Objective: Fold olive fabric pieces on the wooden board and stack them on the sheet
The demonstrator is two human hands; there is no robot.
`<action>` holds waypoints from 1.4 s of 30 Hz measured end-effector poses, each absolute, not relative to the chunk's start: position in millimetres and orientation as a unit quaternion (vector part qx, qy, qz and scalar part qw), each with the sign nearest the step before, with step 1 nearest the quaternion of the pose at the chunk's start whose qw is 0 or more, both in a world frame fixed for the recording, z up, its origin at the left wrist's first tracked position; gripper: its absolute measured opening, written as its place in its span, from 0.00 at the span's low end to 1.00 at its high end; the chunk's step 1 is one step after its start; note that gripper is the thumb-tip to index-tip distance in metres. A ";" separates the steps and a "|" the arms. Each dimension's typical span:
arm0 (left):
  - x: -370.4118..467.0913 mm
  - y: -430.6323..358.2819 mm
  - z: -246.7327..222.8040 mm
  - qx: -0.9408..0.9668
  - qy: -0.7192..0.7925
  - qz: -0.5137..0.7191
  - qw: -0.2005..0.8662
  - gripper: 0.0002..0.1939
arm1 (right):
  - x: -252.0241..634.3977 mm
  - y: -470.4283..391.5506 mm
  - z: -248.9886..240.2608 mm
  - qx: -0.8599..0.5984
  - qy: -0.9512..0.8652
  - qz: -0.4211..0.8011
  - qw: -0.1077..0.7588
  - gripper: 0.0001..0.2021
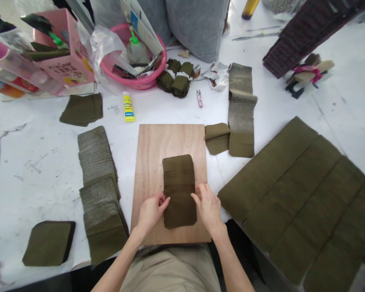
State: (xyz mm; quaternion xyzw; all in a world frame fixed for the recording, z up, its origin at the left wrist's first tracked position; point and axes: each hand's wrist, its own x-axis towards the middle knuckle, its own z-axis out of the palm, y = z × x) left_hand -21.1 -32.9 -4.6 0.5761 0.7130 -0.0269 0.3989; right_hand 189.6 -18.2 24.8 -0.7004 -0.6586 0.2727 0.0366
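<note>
A fanned stack of olive-green fabric pieces (180, 209) lies on a wooden board (149, 154) in front of me. My left hand (152, 211) pinches its left edge between thumb and fingers. On the opposite side, my right hand (208, 205) grips the right edge, the thumb on top and the fingertips partly hidden. Left of the board is a long overlapping row of similar pieces (101, 194), some showing a greyer face. Beyond the board's right corner lie a small folded olive piece (217, 138) and a grey-green overlapping strip (241, 109).
A neat olive stack (48, 244) sits front left, with loose pieces (82, 109) behind. Farther back are a yellow tube (128, 107), thread snips (199, 98), tied olive rolls (181, 79), a pink basket (136, 84) and a pink box (63, 65). Large olive panels (292, 202) cover the right.
</note>
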 end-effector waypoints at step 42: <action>-22.9 9.1 8.5 0.792 0.539 -0.008 0.288 0.08 | 188.4 -25.3 0.7 -0.658 -0.497 0.512 0.240 0.18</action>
